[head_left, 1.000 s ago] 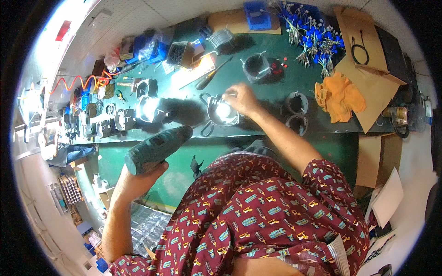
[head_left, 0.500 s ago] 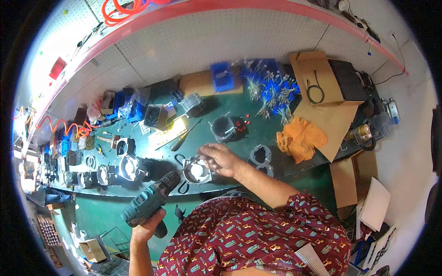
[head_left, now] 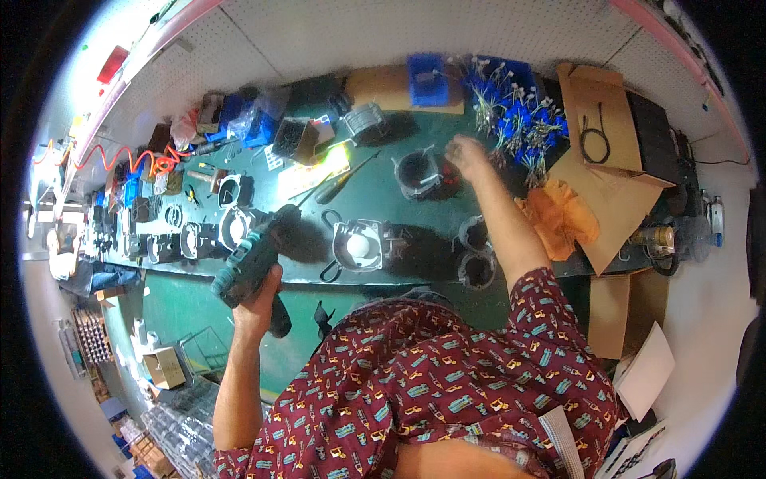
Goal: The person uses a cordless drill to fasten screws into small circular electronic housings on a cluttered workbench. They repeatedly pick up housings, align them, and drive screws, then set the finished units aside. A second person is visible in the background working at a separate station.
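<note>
A teal-and-black cordless drill (head_left: 251,259) is in my left hand (head_left: 259,299), fingers wrapped round its handle, its bit pointing up and right over the bench. My right hand (head_left: 469,158) reaches far across, fingers bunched and pointing down at small red parts (head_left: 452,173); whatever lies between the fingertips is hidden. Just left of it stands a round grey metal housing (head_left: 418,173). Nearest me lies another metal housing (head_left: 358,246) with a pale round centre and black loops at its left side. Two joined ring-shaped castings (head_left: 477,270) rest by the bench edge under my right forearm.
A screwdriver (head_left: 331,190) lies beside a bright yellow-white sheet (head_left: 319,172). Behind are a motor-like part (head_left: 365,122), a blue bin (head_left: 428,80) and bundled blue-and-white wires (head_left: 523,116). An orange cloth (head_left: 561,217) and cardboard (head_left: 610,203) lie right; more housings (head_left: 194,239) line the left.
My right hand has left the near housing and moved away and right to the red parts. The drill has lifted back from that housing. The whole view has shifted.
</note>
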Available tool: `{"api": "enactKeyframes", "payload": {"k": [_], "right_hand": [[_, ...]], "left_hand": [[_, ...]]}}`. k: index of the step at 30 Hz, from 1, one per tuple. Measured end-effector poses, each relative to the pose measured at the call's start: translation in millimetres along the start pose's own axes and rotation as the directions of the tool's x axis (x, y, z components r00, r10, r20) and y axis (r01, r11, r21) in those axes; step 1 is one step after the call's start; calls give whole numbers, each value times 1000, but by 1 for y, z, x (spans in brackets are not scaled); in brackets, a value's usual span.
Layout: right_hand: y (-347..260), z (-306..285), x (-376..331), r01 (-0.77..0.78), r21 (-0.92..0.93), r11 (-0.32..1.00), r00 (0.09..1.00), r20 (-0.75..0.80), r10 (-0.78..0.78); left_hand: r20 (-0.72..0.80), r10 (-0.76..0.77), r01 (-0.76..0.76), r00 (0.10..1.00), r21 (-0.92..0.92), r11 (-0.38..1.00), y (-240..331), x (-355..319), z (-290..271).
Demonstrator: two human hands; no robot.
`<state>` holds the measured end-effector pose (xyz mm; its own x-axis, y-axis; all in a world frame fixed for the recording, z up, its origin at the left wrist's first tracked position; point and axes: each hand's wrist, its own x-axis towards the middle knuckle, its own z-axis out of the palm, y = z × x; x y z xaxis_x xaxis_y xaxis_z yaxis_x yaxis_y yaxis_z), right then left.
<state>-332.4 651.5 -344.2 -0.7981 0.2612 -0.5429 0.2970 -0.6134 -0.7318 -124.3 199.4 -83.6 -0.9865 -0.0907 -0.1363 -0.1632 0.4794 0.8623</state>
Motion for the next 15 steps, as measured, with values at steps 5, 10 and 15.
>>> {"api": "enactKeyframes", "payload": {"k": [5,10,15], "right_hand": [[-32,6,10,22,137,990,995,93,-34],[-47,10,1,89,-334,938,993,100,-58],[-10,-19,-29,389,-574,721,838,-104,-535]], "left_hand": [[-43,2,-3,999,-21,1000,-19,16,10],[-26,32,-33,999,-31,999,-48,39,18],[8,220,-216,975,-164,962,-69,83,39]]}}
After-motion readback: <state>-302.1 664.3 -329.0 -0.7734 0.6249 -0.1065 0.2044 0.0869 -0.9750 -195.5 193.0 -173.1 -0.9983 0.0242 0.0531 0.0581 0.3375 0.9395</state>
